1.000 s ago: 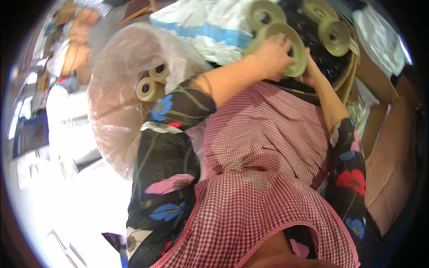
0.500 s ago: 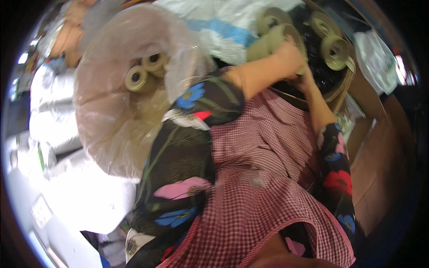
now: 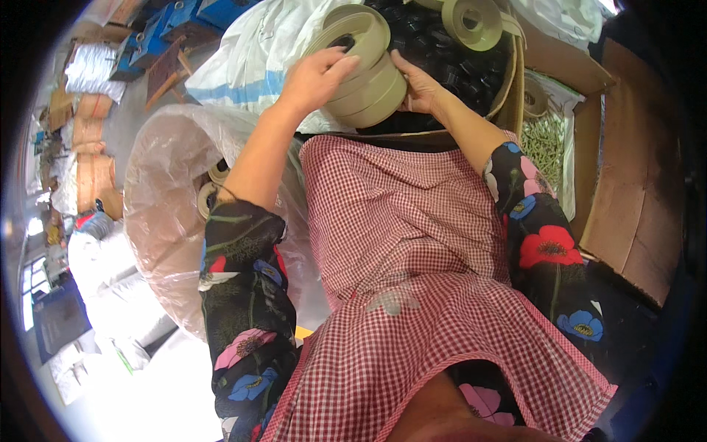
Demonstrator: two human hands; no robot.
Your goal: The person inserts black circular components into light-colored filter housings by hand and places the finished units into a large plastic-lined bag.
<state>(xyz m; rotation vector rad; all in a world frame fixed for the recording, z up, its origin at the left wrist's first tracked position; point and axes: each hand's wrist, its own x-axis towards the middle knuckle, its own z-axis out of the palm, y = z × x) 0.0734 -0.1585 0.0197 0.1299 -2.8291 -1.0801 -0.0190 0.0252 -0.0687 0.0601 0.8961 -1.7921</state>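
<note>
A stack of several olive-tan coiled strip rolls [image 3: 366, 92] is held tilted between my two hands, over a container of shiny black pieces [image 3: 434, 55]. My left hand [image 3: 317, 77] is closed on the upper left rim of the stack, its fingertips near the hollow centre. On the right side, my right hand [image 3: 421, 85] grips the stack, with the thumb up along its edge and the other fingers partly hidden. Another tan roll [image 3: 475, 22] lies on the black pieces at the far right.
To the left stands a round container lined with clear plastic [image 3: 166, 158], with tan rolls [image 3: 207, 200] inside, partly hidden by my left arm. A white woven sack [image 3: 250, 55] lies beyond. On the right, an open cardboard box [image 3: 589, 147] holds small greenish pieces [image 3: 543, 144].
My hands and the stack of rolls have shifted left in the view, and the stack shows more plainly. The whole view has turned, bringing the cardboard box and blue bins into sight.
</note>
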